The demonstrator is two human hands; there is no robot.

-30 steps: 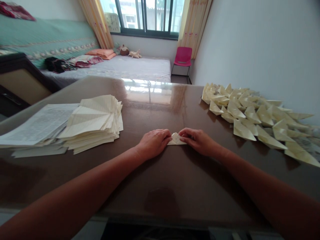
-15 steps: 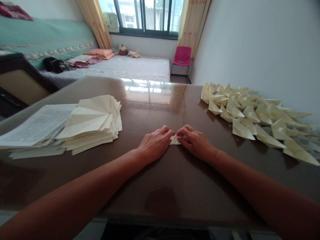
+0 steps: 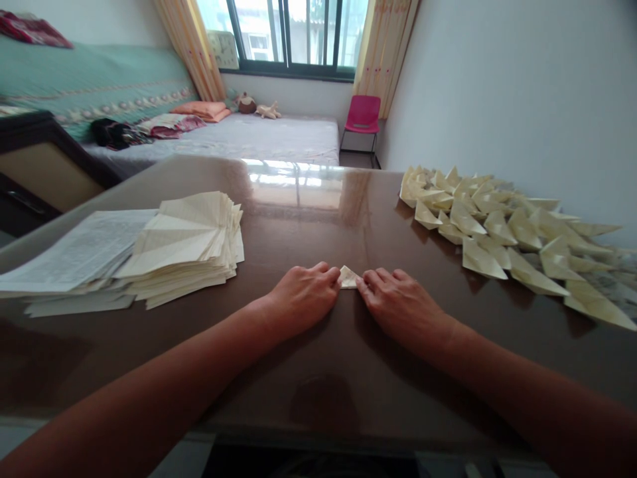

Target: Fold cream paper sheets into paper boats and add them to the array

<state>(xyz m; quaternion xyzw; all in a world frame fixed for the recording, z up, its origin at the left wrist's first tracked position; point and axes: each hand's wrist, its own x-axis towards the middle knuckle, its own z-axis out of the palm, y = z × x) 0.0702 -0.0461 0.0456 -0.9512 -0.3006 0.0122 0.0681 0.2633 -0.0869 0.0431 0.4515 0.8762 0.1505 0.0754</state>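
Note:
A small folded piece of cream paper [image 3: 349, 277] lies on the brown tabletop [image 3: 318, 358] between my hands, its visible part coming to a point at the top. My left hand [image 3: 307, 291] grips its left end with bent fingers. At the opposite end, my right hand [image 3: 398, 295] has fingers and thumb closed on the paper. Both ends of the piece are hidden under my fingertips. Off to the right sit many folded paper boats [image 3: 480, 255], crowded together in overlapping rows.
On the left of the table is a stack of creased cream sheets [image 3: 179, 239] beside printed white sheets [image 3: 84, 249]. Beyond the table are a bed [image 3: 279, 136], a pink chair [image 3: 363, 114] and a window [image 3: 298, 40]. A white wall [image 3: 522, 86] borders the right side.
My fingers have shifted on the folded paper and my hands sit slightly lower and further apart at its ends. More of the paper shows now, with a pointed top.

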